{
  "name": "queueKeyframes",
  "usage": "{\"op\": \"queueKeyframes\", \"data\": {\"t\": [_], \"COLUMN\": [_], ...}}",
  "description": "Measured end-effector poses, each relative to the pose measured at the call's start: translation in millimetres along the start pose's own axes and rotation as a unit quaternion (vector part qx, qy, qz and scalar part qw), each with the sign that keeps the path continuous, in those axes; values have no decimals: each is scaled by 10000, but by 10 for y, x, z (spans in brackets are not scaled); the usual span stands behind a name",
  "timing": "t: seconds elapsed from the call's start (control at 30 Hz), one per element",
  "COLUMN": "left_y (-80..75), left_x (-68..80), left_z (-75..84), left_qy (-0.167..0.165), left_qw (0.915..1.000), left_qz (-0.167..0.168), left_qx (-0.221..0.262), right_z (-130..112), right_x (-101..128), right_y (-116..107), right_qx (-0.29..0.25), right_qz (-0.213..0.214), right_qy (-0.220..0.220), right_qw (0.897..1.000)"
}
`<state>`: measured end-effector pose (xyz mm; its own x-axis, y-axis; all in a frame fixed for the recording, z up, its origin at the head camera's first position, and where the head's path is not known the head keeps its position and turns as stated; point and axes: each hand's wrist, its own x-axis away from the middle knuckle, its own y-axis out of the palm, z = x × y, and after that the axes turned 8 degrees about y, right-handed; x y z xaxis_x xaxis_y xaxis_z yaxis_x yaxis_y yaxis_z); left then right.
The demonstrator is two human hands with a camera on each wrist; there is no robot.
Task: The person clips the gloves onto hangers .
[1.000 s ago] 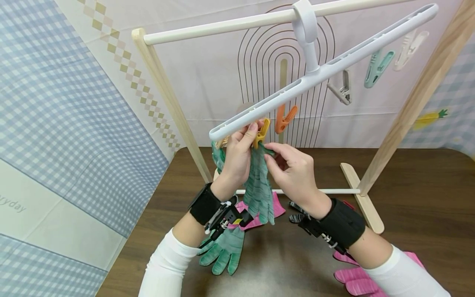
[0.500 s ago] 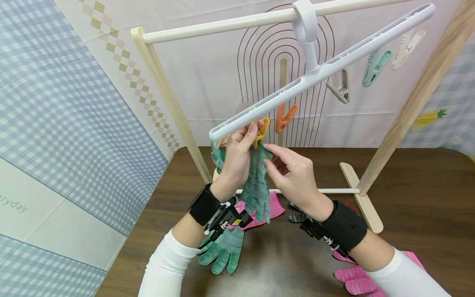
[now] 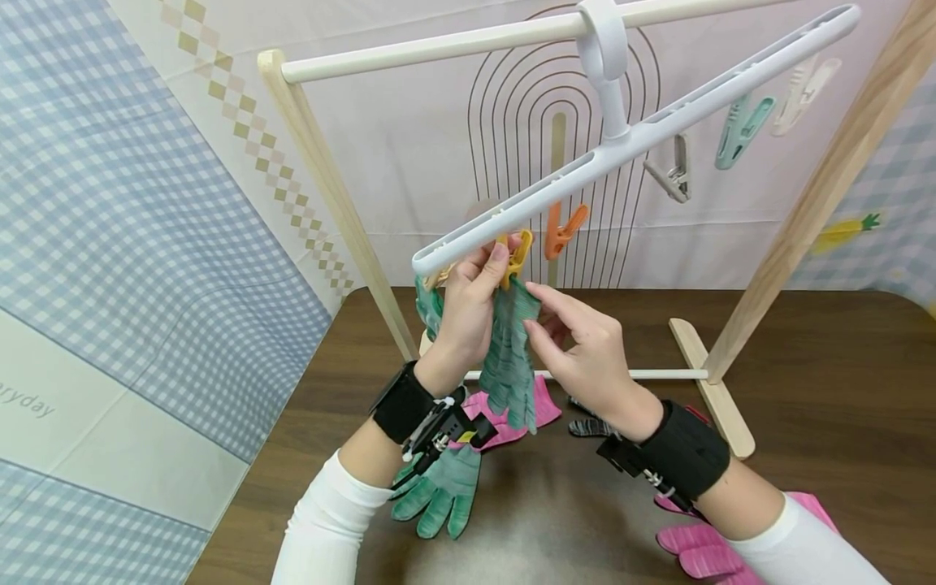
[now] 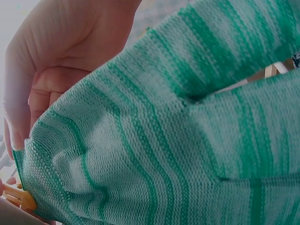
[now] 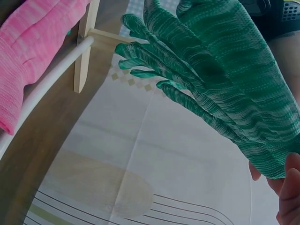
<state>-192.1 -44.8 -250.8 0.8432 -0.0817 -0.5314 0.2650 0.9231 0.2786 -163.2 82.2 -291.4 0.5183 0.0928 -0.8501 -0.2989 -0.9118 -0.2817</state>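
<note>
A green striped knit glove hangs by its cuff from a yellow clothespin under the white hanger bar. My left hand grips the clothespin, thumb on its near side. My right hand holds the side of the cuff with thumb and index finger. In the left wrist view the clothespin's tip sits at the cuff edge, and the striped glove fills most of the frame. The right wrist view shows the glove's fingers dangling. Behind my left hand hangs another green glove, partly hidden.
Along the hanger hang an orange clothespin, a grey one, a teal one and a white one. A wooden rack carries the hanger. On the table lie a green glove, pink gloves and a dark striped piece.
My right thumb and index finger have spread slightly, and the folded cuff corner has flattened. The hanging glove has swung a little. My left hand keeps its grip on the clothespin.
</note>
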Motion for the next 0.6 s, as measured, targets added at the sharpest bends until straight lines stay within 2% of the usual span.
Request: {"op": "queueKeyframes", "data": {"t": [0.27, 0.6], "left_y": [-9, -32], "left_x": [15, 21], "left_z": [-2, -26], "left_qy": [-68, 164], "left_qw": [9999, 9997], "left_qz": [61, -61], "left_qx": [76, 192], "right_z": [14, 4], "right_x": [44, 87], "right_y": [-33, -53], "right_qx": [-114, 6], "right_qz": [21, -126], "right_qy": [-123, 116], "right_qw": [9999, 9999]}}
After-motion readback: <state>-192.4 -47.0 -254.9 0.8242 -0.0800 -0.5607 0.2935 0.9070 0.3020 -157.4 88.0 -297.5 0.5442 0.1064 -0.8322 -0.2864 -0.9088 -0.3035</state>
